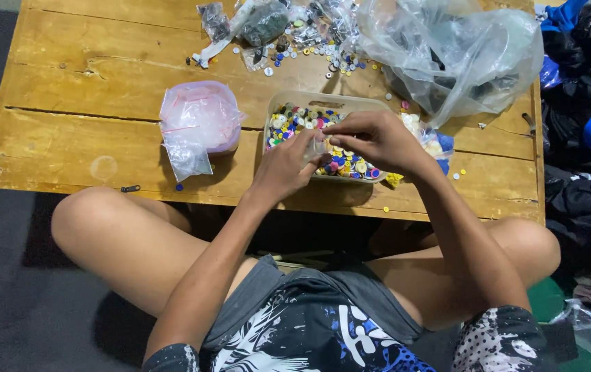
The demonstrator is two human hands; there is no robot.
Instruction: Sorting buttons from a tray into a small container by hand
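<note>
A beige plastic tray (323,100) full of coloured buttons sits on a low wooden table (89,83). Both hands meet over the tray's near half. My left hand (285,169) pinches a small clear plastic bag (316,148) by its edge. My right hand (375,138) has its fingers closed at the top of the same bag, fingertips touching the left hand's. What lies inside the bag is too small to tell.
A pink tub (202,117) draped with small clear bags stands left of the tray. Loose buttons and small bags (288,34) lie at the table's far edge, beside a big crumpled clear bag (454,48). Dark and blue cloth (585,103) is piled on the right.
</note>
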